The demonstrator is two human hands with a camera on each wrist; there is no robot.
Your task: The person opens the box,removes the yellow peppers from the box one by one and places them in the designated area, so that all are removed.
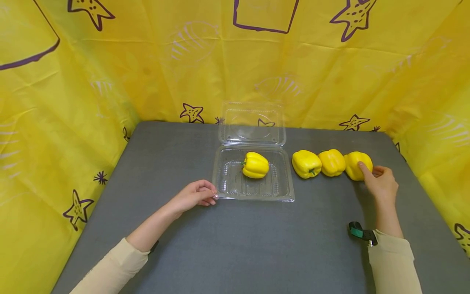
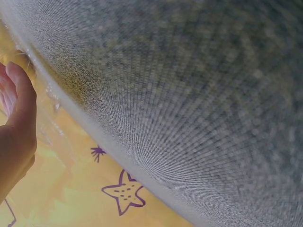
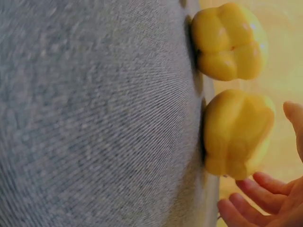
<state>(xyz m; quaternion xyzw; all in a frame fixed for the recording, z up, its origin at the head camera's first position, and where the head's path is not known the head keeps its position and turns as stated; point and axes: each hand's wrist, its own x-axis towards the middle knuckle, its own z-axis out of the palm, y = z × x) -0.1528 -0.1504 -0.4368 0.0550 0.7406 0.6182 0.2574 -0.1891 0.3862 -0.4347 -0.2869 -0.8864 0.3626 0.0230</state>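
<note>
A clear plastic clamshell container (image 1: 227,195) lies with its lid (image 1: 253,136) raised at the back, and one yellow bell pepper (image 1: 256,165) lies inside on its side. My left hand (image 1: 196,194) pinches the container's near left corner; only part of this hand (image 2: 19,109) shows in the left wrist view. To the container's right, three more yellow bell peppers form a row: a left one (image 1: 306,164), a middle one (image 1: 332,162) and a right one (image 1: 355,165). Around that right pepper (image 3: 239,135) my right hand (image 1: 382,183) spreads its thumb and fingers, with a gap at the thumb.
The grey table (image 1: 235,245) stretches in front of both hands. A yellow curtain (image 1: 158,73) with starfish and fish drawings encloses its back and sides. A black wrist strap with a camera (image 1: 361,233) sits at my right cuff.
</note>
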